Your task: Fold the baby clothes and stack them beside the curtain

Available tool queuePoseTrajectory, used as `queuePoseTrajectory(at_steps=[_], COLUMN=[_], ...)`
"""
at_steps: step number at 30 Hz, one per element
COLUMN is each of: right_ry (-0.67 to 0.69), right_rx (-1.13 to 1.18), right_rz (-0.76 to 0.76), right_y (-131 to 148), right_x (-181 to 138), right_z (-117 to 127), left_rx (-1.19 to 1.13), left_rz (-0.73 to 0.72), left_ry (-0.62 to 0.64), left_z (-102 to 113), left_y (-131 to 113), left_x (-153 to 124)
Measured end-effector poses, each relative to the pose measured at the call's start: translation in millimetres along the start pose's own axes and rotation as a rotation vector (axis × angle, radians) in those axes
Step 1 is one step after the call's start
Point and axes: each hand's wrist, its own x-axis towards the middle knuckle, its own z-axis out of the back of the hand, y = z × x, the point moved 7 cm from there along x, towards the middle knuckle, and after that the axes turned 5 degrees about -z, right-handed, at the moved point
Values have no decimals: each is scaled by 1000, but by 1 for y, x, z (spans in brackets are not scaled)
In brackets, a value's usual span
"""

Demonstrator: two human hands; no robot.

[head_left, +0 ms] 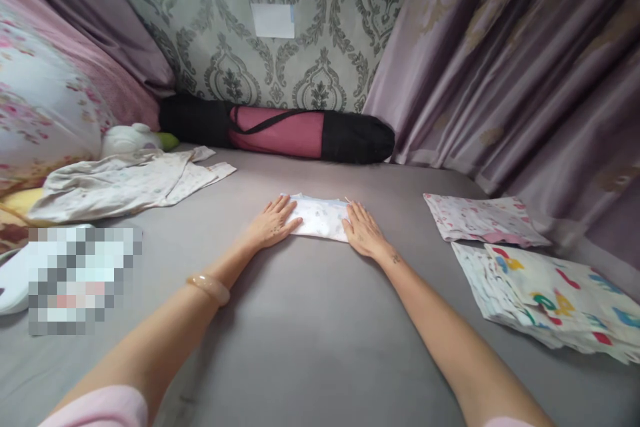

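A small folded white cloth [321, 219] with a faint print and a light blue edge lies flat on the grey bed sheet [310, 333]. It looks like a folded baby garment, though its exact kind cannot be made out. My left hand [275, 220] rests flat over its left end, fingers stretched forward and thumb pointing inward. Over the right end lies my right hand [364, 230], also flat with its fingers extended. A short white string pokes out near the right fingertips. Both ends of the cloth are partly hidden under the hands.
On the right lie a folded pink-printed cloth [485, 219] and a stack of folded colourful-print cloths [560, 293]. To the left are a spread baby garment [125, 180], a white plush toy [131, 139] and a blurred-out item [85, 280]. A black-and-pink long bag [280, 132] lines the wall.
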Motion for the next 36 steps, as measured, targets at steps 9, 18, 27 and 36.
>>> queuePoseTrajectory(at_steps=[9, 18, 27, 36], right_ry=[-57, -52, 30, 58], right_rx=[-34, -21, 6, 7], right_rz=[-104, 80, 64, 0], right_y=[-15, 20, 7, 45], right_x=[-9, 2, 8, 15], right_z=[14, 9, -7, 23], left_rx=[-50, -35, -77, -100], left_rz=[12, 34, 53, 66], left_ry=[-102, -122, -186, -234], left_z=[6, 10, 10, 12], left_y=[1, -1, 5, 9], left_x=[-5, -7, -7, -6])
